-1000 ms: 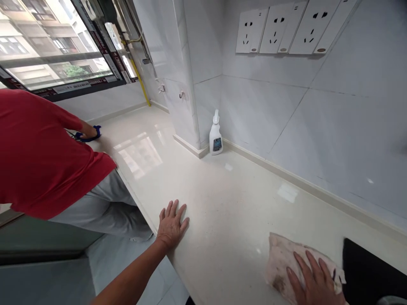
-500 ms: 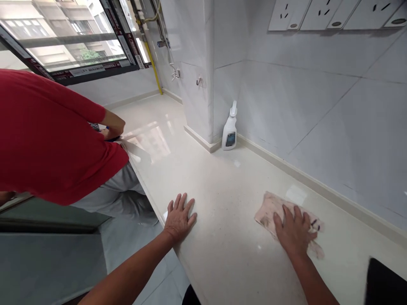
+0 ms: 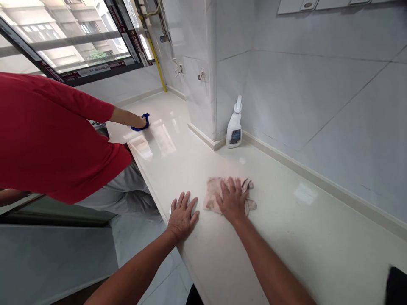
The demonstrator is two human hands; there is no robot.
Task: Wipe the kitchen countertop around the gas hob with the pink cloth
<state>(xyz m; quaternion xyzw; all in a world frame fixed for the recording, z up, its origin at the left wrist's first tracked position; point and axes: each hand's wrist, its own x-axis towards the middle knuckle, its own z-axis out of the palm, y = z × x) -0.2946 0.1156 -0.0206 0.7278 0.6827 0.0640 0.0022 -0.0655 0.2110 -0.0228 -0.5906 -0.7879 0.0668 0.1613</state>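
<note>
My left hand (image 3: 183,216) rests flat near the front edge of the pale countertop (image 3: 219,250), open with its fingers spread. To its right, a pinkish, stained cloth (image 3: 212,195) lies spread on the counter. On top of it my right hand (image 3: 233,201) presses down, palm down with fingers apart, so it is open rather than wrapped round the cloth. Part of the cloth under the palm is hidden. Beyond the cloth, a white spray bottle (image 3: 234,129) stands upright against the wall corner.
At the left, a person in a red shirt (image 3: 54,140) leans over the counter with a blue cloth (image 3: 140,128) under one hand. A tiled wall column (image 3: 200,101) juts out behind. A black object (image 3: 397,288) is partly seen at lower right.
My right hand has slid the pinkish cloth leftward and slightly away, closer to my left hand. The other person's arm has reached out across the counter with the blue cloth. My left hand stays put.
</note>
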